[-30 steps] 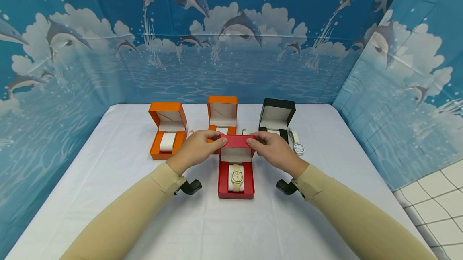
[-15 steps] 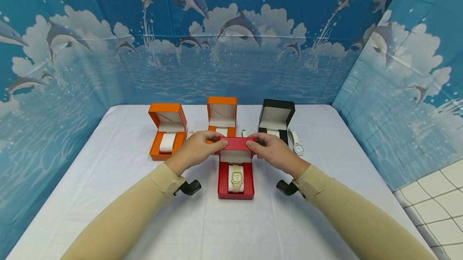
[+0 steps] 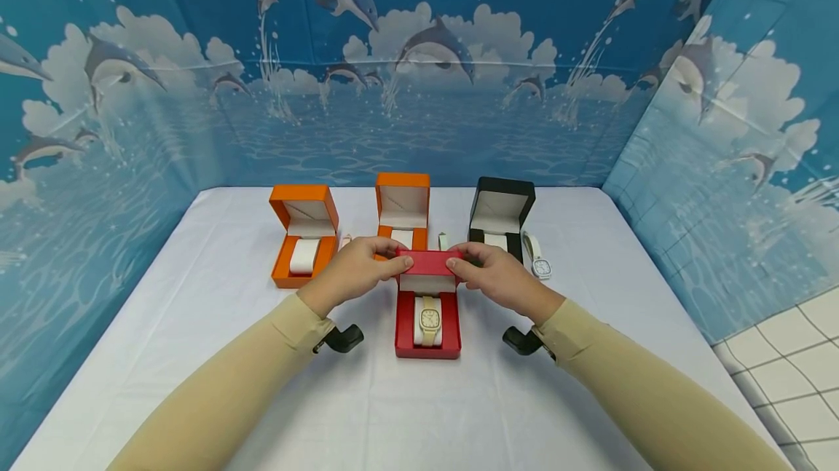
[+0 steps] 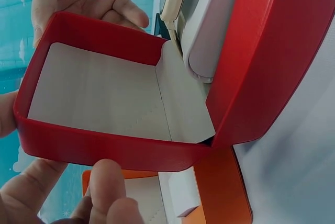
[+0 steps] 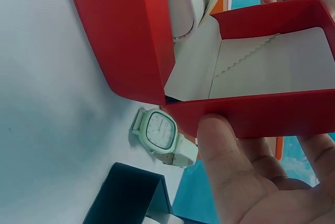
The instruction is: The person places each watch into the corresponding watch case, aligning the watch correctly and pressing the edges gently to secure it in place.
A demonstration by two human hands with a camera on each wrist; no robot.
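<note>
The red box (image 3: pixel 427 354) stands open on the white table (image 3: pixel 432 420), at the centre of the frame in the head view. Its red lid (image 3: pixel 429 263) is raised and tilted over the rear of the base. The left hand (image 3: pixel 354 271) clamps the lid's left corner between thumb and fingers; the right hand (image 3: pixel 501 274) clamps the right corner likewise. The cream watch (image 3: pixel 430 319) is wrapped around the white cushion (image 3: pixel 418 336) inside the base, dial facing up.

Behind the hands, an open orange box (image 3: pixel 298 193) stands left of centre, a second orange box (image 3: pixel 403 180) at centre and a black box (image 3: pixel 507 185) right of centre. A pale watch (image 3: pixel 541 268) lies just beside the black box, on its right.
</note>
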